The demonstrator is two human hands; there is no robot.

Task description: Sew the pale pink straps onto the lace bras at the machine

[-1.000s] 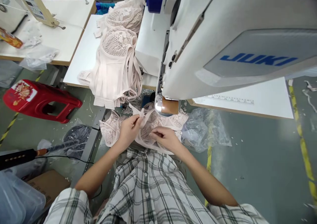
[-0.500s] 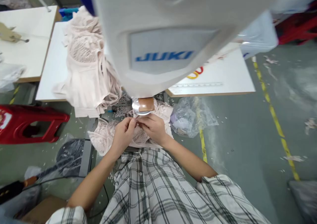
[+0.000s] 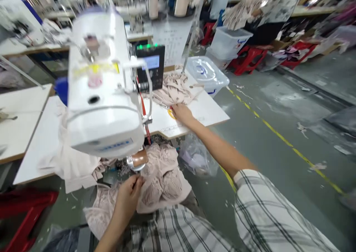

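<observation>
My left hand is closed at the edge of a pale pink lace bra, its thumb pressed against the fingers. The bra lies over the front of the sewing machine, beside the needle area and above my lap. My right hand reaches out to the white table, its fingers curled at the handles of a pair of scissors. One yellow loop and a bit of red show by the fingertips; the blades are hidden. More lace fabric hangs to the left of my left forearm.
The white sewing machine stands on my left, with a lit control panel behind it. Pale straps are heaped on the table. Pink garments lie left. A plastic bag and a lidded bin are on the right.
My right hand has left the fabric and moved forward and right to the scissors. My left hand stays at the bra. The view has swung up and right, and the machine head shows farther left.
</observation>
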